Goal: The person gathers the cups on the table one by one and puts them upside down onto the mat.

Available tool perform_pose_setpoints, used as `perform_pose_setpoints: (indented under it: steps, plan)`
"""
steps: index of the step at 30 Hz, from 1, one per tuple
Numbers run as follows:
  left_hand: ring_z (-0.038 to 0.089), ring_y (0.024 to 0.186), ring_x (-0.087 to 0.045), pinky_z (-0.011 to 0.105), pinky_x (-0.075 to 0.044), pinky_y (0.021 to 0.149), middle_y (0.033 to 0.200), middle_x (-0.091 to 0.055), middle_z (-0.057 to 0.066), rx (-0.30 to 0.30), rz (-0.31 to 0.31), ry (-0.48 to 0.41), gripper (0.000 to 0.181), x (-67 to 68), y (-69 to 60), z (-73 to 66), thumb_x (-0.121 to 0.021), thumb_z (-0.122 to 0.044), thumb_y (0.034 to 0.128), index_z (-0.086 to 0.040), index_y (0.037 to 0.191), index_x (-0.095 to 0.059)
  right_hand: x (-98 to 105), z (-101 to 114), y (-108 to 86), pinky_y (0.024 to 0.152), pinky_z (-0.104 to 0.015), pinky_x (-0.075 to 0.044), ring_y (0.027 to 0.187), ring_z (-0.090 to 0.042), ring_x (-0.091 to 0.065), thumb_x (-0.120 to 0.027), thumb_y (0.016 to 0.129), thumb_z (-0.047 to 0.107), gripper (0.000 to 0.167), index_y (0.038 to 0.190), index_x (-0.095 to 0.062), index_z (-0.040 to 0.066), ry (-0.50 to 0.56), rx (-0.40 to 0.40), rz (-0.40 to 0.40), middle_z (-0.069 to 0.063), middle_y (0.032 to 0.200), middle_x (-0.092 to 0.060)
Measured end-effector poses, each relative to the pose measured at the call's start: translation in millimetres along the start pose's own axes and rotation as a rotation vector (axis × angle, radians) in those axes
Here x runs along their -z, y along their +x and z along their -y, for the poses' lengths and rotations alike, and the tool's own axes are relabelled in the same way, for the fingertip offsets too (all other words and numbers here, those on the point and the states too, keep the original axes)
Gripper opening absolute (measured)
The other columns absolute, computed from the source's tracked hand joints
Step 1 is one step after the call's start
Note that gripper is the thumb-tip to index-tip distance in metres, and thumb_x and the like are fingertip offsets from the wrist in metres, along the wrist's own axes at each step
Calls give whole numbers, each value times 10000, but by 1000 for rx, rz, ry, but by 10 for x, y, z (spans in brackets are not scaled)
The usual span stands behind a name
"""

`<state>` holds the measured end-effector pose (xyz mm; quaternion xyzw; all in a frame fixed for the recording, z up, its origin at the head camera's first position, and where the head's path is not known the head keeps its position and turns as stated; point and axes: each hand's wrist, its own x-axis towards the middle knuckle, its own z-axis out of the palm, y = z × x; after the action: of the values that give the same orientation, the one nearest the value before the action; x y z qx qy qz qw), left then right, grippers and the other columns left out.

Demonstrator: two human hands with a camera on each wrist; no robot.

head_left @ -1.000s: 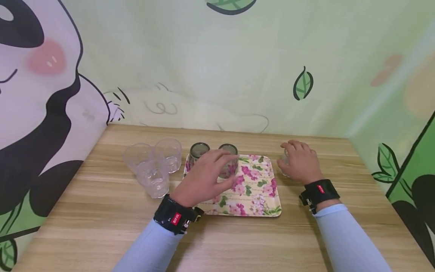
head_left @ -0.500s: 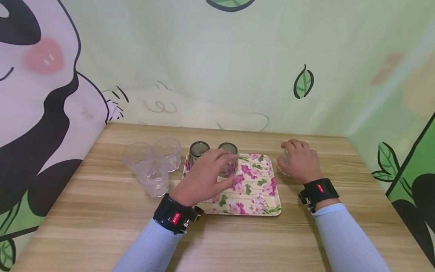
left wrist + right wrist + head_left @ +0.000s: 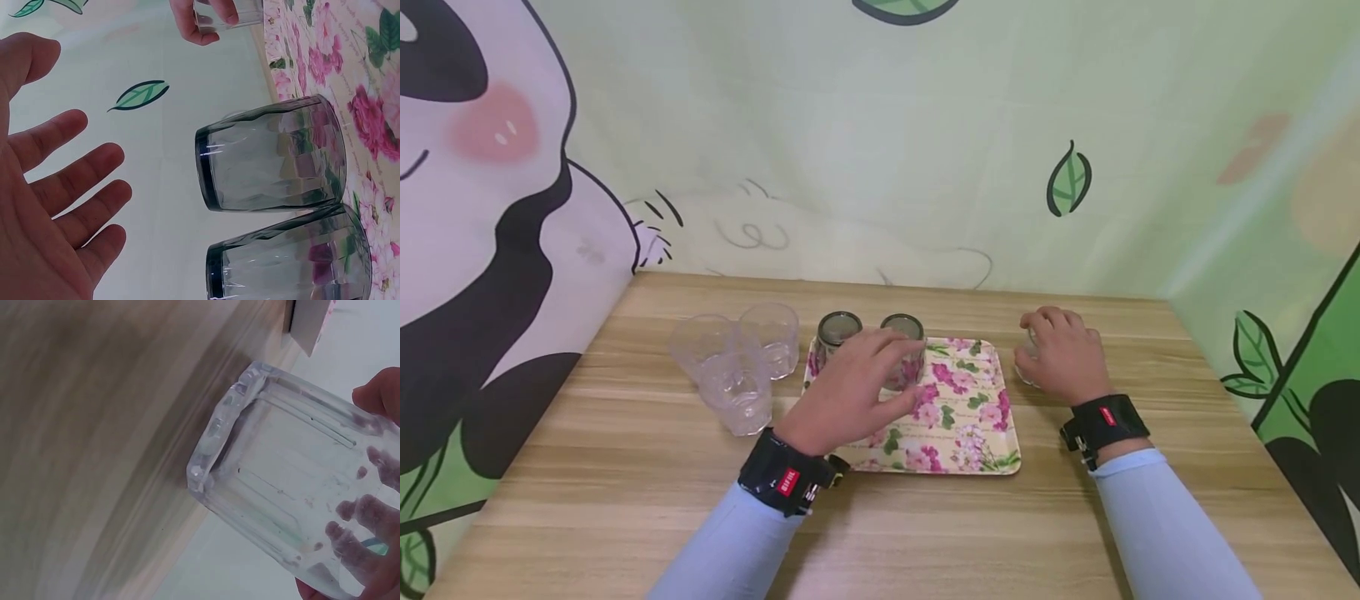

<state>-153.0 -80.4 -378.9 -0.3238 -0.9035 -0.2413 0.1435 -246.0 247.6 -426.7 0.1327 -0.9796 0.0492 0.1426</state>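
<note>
My left hand (image 3: pixel 853 387) hovers above the floral tray (image 3: pixel 943 437), fingers spread and nothing between them. Behind it, two grey tinted glasses stand upside down on the tray's far left part: one (image 3: pixel 838 327) at the left, the other (image 3: pixel 902 327) beside it. The left wrist view shows both tinted glasses (image 3: pixel 269 159) apart from my fingertips (image 3: pixel 107 156). Right of the tray, my right hand (image 3: pixel 1066 354) grips a clear glass, mostly hidden in the head view. The right wrist view shows this clear glass (image 3: pixel 269 469) with its thick base on the table and my fingers round its upper part.
Three clear cups stand close together left of the tray: a back one (image 3: pixel 781 354), a left one (image 3: pixel 696 346) and a front one (image 3: pixel 745 408). The wooden table (image 3: pixel 925 533) ends at a printed cloth wall (image 3: pixel 880 167) behind.
</note>
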Motion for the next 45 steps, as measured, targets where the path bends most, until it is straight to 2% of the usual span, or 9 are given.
perform_pose_setpoints:
  steps: [10,14,26,32,38,45]
  plan:
    - [238,1324,-503,446,-391,1135,1374,-581,32,12,20,-21,540,-1,-10,-14,-638,-409,956,-150,1421,-550,-1,-13,-12,880,-671,-454,1270,-460,-472,-624,895,326,393,1224,-600,112,16,20,-9,-177,1319,-561]
    - [226,1326,-499,431,-385,1141,1383,-571,26,20,30,-24,557,-3,-14,-18,-594,-465,975,-147,1429,-538,-9,-29,-21,881,-677,-455,1261,-463,-478,-634,893,326,381,1209,-616,113,18,39,-22,-180,1315,-571]
    - [202,1279,-530,398,-452,1084,1367,-565,16,32,53,-49,590,-41,-27,-1,-521,-537,993,-142,1431,-534,-14,-53,-56,930,-667,-439,1240,-473,-481,-658,894,349,374,1173,-634,100,53,42,-21,-198,1310,-568]
    - [184,1223,-553,385,-475,1046,1327,-576,-1,28,48,-36,593,-53,-20,12,-515,-547,992,-146,1428,-537,11,-61,-82,924,-673,-444,1213,-491,-489,-646,898,353,404,1191,-615,76,74,54,-35,-232,1313,-557]
    - [191,1245,-542,390,-457,1070,1344,-570,4,25,40,-38,595,-51,-19,9,-527,-545,988,-143,1426,-537,68,-41,-119,938,-675,-435,1218,-492,-482,-640,903,347,413,1198,-610,60,84,67,-44,-246,1314,-551]
    - [245,1308,-506,436,-399,1124,1397,-551,45,13,22,-30,580,-63,-9,19,-564,-518,978,-137,1415,-550,144,-38,-147,938,-657,-441,1202,-473,-497,-660,888,338,404,1175,-617,56,100,95,-104,-241,1294,-562]
